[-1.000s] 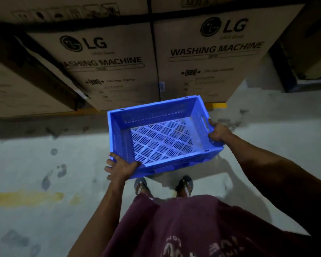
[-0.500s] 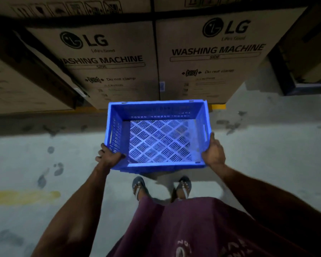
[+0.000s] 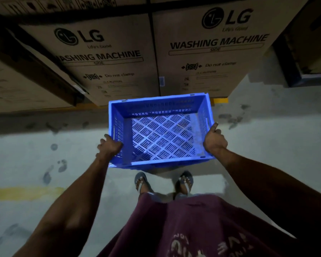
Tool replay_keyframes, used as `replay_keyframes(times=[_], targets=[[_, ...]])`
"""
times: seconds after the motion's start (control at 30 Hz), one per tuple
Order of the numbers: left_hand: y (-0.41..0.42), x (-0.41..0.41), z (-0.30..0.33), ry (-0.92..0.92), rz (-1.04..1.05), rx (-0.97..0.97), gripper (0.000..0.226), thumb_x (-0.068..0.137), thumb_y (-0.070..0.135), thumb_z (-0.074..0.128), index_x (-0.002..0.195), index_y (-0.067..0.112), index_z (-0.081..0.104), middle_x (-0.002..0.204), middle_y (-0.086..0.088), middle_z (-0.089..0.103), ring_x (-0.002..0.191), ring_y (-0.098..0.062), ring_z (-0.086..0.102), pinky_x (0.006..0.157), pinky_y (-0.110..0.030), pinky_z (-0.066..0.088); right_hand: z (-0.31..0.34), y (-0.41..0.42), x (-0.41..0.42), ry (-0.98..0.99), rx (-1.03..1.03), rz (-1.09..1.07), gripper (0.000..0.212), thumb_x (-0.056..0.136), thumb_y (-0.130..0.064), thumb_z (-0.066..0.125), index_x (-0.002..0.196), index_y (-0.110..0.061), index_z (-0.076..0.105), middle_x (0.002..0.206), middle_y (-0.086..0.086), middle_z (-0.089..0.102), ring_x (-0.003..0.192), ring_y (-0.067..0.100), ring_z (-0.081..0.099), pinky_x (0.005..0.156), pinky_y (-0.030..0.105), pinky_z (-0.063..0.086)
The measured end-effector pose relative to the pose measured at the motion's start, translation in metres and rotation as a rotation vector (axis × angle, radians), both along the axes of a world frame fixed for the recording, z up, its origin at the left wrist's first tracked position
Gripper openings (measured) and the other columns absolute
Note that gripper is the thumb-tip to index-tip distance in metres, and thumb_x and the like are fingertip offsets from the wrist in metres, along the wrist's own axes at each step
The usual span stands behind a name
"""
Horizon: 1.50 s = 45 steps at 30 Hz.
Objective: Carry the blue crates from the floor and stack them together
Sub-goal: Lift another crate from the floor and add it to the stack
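One empty blue crate (image 3: 159, 110) with slotted walls and a lattice floor hangs level in front of me, above my feet. My left hand (image 3: 109, 147) grips its left wall near the front corner, thumb over the rim. On the opposite side my right hand (image 3: 214, 140) holds the right wall, thumb along the rim by the handle slot. No other crate shows in the head view.
Two tall cardboard washing-machine boxes (image 3: 211, 52) stand close ahead against the crate's far side. More boxes lie at left (image 3: 16, 93). A dark blue-edged box (image 3: 304, 75) sits at right. Grey concrete floor (image 3: 276, 145) with a faded yellow line (image 3: 26, 191) surrounds my sandalled feet (image 3: 143, 182).
The crate has turned from tilted to square and level. Both hands have slid to its near corners. The boxes ahead look slightly closer.
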<state>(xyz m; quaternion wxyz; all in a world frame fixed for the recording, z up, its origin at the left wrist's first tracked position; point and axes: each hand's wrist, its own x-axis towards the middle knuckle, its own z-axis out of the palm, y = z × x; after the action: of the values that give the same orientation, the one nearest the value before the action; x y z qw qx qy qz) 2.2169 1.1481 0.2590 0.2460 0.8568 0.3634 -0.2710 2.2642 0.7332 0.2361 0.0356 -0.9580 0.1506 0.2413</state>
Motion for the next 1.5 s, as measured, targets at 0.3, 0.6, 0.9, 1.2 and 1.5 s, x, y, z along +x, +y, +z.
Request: replay_keyframes(times=[0.3,0.6,0.9,1.2,1.5], targets=[[-0.079,-0.096,-0.029,-0.117,-0.250,0.115,0.121,0.067,0.101,-0.007,0.166,0.034,0.013,0.171,-0.014,-0.018,0.157,-0.032,-0.023,0.116,-0.075,0.000,-0.005,-0.023,-0.020,-0.124,0.022,0.122,0.093,0.086,-0.053,0.064,0.157,-0.009,0.022,0.157,0.025,0.019,0.135,0.046,0.031,0.097,0.064,0.041],[-0.066,-0.109,-0.042,-0.144,-0.211,0.080,0.132,0.047,0.112,0.027,0.161,0.051,-0.003,0.163,-0.003,-0.042,0.151,-0.030,-0.037,0.114,-0.077,-0.001,-0.005,-0.003,-0.049,0.102,0.183,0.166,0.120,0.062,-0.106,0.017,0.160,-0.038,0.006,0.156,0.018,-0.042,0.148,0.039,-0.031,0.114,0.070,-0.006],[-0.056,-0.097,-0.037,-0.055,-0.301,0.139,0.143,0.041,0.112,0.003,0.164,0.040,-0.003,0.165,-0.013,-0.037,0.152,-0.039,-0.031,0.114,-0.078,-0.003,0.008,0.003,-0.056,0.154,0.232,0.139,0.132,0.046,-0.111,0.021,0.159,-0.043,0.011,0.148,0.016,-0.053,0.144,0.039,-0.039,0.113,0.071,-0.006],[-0.059,-0.090,-0.016,0.123,-0.291,0.070,0.129,0.058,0.103,0.038,0.163,0.042,-0.006,0.161,-0.011,-0.044,0.150,-0.037,-0.038,0.114,-0.077,-0.009,0.023,0.005,-0.055,0.225,0.247,0.159,0.127,0.052,-0.107,0.036,0.159,-0.043,0.014,0.150,0.016,-0.051,0.143,0.039,-0.040,0.114,0.070,-0.008],[-0.072,-0.114,-0.004,-0.033,-0.368,0.162,0.103,0.088,0.083,0.046,0.166,0.032,0.003,0.171,-0.016,-0.016,0.158,-0.036,-0.017,0.119,-0.071,0.004,0.028,0.017,-0.080,0.066,0.172,0.123,0.102,0.077,-0.088,0.047,0.157,-0.029,0.024,0.162,0.023,-0.026,0.150,0.043,-0.022,0.115,0.070,0.003]])
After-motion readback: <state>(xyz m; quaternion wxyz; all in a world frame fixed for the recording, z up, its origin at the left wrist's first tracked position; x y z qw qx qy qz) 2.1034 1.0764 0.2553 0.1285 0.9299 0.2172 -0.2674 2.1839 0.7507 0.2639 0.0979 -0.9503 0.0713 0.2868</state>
